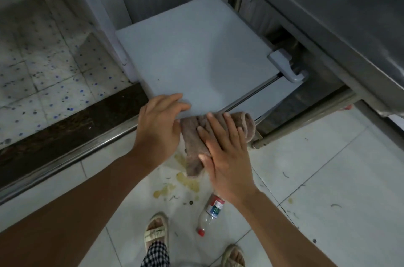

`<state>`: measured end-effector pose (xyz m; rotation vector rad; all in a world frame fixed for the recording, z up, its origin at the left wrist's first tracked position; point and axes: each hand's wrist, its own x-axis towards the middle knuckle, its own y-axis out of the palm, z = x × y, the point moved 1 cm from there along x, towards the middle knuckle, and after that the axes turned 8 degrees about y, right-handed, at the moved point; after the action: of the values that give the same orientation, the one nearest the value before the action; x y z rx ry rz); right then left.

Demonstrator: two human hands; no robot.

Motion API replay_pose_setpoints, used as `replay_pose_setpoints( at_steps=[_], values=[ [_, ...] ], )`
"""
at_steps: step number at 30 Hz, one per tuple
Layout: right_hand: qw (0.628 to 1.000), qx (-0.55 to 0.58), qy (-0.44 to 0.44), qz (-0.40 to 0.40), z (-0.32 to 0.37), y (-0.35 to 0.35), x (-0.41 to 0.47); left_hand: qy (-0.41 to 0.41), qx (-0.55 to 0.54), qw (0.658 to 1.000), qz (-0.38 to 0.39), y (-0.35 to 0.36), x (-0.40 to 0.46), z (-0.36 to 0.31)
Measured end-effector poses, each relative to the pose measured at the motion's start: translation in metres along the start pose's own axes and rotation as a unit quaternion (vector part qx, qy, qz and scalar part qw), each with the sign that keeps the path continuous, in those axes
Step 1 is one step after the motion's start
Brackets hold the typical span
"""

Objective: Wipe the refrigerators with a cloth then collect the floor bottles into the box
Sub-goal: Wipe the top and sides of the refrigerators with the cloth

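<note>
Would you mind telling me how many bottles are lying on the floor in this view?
1. The bottle lies on the tiles under the right wrist, red cap toward the sandals. Others may be hidden behind the arms or out of frame.

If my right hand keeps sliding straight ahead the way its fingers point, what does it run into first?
The right hand lies flat on the brown cloth, fingers pointing up the picture. Straight on, it would likely first meet the front edge of the small white refrigerator, then slide over its top; depth is uncertain.
</note>
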<state>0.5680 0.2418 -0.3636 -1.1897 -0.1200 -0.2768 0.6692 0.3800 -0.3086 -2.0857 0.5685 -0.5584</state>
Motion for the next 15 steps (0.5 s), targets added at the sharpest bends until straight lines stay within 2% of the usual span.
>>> replay_pose_setpoints(
  at_steps=[1, 5, 8, 12, 15],
  values=[
    [1.0, 0.004, 0.008, -0.009, -0.018, -0.003, 0.005, 0.005, 0.002, 1.0, 0.002, 0.003, 0.004, -0.005],
    [0.99, 0.009, 0.133, -0.05, -0.094, -0.026, 0.038, 0.055, -0.006, 0.998, 0.029, 0.021, 0.029, -0.03],
    [0.978, 0.042, 0.193, -0.062, -0.124, -0.037, 0.066, 0.063, 0.007, 0.997, 0.046, 0.036, 0.044, -0.049],
    [0.943, 0.141, 0.289, -0.084, -0.093, -0.022, 0.067, 0.039, 0.07, 0.994, 0.073, 0.05, 0.043, -0.06],
    [0.95, 0.189, 0.241, -0.068, -0.053, -0.008, 0.04, 0.028, 0.098, 0.991, 0.087, 0.05, 0.036, -0.06]
  ],
)
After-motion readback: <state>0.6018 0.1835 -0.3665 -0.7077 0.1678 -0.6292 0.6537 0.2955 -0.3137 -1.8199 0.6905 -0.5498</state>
